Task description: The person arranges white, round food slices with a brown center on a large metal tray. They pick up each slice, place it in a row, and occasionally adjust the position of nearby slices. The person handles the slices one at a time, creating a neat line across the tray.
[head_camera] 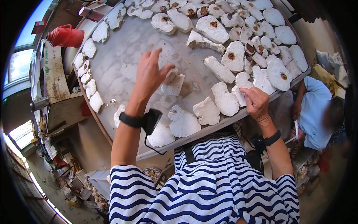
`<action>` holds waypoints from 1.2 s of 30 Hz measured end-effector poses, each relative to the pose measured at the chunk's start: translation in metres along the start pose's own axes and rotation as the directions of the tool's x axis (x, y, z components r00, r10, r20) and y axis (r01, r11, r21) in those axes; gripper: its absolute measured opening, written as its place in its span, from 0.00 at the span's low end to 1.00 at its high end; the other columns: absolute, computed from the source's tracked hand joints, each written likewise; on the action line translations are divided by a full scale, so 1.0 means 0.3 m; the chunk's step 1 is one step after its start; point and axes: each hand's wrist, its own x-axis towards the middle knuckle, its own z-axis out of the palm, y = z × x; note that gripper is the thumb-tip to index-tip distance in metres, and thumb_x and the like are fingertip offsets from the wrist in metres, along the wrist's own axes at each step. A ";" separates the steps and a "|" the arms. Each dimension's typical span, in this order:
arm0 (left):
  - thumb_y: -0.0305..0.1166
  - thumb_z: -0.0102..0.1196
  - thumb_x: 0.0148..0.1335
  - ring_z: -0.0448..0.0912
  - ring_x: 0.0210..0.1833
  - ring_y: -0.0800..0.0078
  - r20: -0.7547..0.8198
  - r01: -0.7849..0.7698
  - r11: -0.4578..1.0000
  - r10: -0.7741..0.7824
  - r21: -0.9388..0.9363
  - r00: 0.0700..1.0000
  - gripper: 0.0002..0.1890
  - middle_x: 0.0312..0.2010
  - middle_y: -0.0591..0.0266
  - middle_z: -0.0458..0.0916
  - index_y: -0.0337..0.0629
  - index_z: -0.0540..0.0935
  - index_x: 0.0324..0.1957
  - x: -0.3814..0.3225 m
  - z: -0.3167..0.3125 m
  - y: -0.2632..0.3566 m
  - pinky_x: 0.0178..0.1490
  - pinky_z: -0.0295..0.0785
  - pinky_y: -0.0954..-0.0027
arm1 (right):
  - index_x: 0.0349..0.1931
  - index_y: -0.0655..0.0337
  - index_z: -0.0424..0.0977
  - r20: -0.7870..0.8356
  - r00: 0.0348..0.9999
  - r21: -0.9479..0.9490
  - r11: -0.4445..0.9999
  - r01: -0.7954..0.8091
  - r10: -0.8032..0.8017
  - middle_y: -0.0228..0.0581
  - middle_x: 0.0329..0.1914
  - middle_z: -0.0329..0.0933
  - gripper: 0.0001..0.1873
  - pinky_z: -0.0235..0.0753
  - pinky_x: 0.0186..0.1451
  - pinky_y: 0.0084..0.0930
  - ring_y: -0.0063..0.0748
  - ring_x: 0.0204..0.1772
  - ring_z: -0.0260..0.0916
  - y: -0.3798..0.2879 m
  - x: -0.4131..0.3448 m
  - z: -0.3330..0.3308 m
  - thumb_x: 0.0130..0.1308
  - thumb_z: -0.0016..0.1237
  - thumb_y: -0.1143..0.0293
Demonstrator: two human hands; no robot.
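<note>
My left hand (152, 68) is over the middle of the table (109, 67), fingers apart and holding nothing. Just beside its thumb lies a small stack of white chunks (174, 85); whether the thumb touches it I cannot tell. Near the front edge, my right hand (256, 102) has its thumb and forefinger closed at the edge of a white slice (240, 95). Left of that slice lie another white slice (225, 98) and a squarish white piece (207, 111). A larger slice with a brown woody core (233, 56) is farther back.
Many white pieces crowd the table's back and right side; a row (91, 88) lines its left edge. A red thermos jug (67, 36) and a pink flask (91, 14) stand beyond. A person in a light blue shirt (316, 109) sits at right, a knife (296, 128) in hand.
</note>
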 end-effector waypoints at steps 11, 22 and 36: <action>0.32 0.63 0.57 0.82 0.35 0.56 0.033 0.171 0.878 -0.174 -0.447 0.984 0.16 0.35 0.48 0.85 0.37 0.84 0.47 -0.118 0.056 -0.016 0.42 0.75 0.61 | 0.37 0.60 0.81 0.030 1.000 -0.035 0.999 -0.007 0.008 0.40 0.24 0.74 0.14 0.72 0.28 0.34 0.44 0.27 0.74 -0.016 0.005 -0.003 0.50 0.50 0.83; 0.31 0.62 0.57 0.84 0.34 0.62 0.090 0.142 0.801 -0.110 -0.581 0.990 0.16 0.33 0.49 0.86 0.34 0.83 0.46 0.112 0.092 0.081 0.42 0.76 0.64 | 0.37 0.59 0.80 0.019 1.000 -0.043 0.999 -0.020 0.020 0.41 0.25 0.75 0.14 0.73 0.29 0.34 0.44 0.27 0.74 -0.013 0.004 -0.001 0.50 0.50 0.83; 0.26 0.58 0.58 0.80 0.34 0.61 -0.045 -0.045 0.972 0.035 -0.231 0.998 0.14 0.34 0.51 0.83 0.39 0.81 0.48 0.188 0.221 0.190 0.40 0.75 0.62 | 0.36 0.60 0.81 -0.013 1.000 -0.030 1.000 0.000 0.000 0.40 0.23 0.73 0.14 0.72 0.27 0.33 0.44 0.25 0.73 -0.006 0.007 0.002 0.48 0.50 0.83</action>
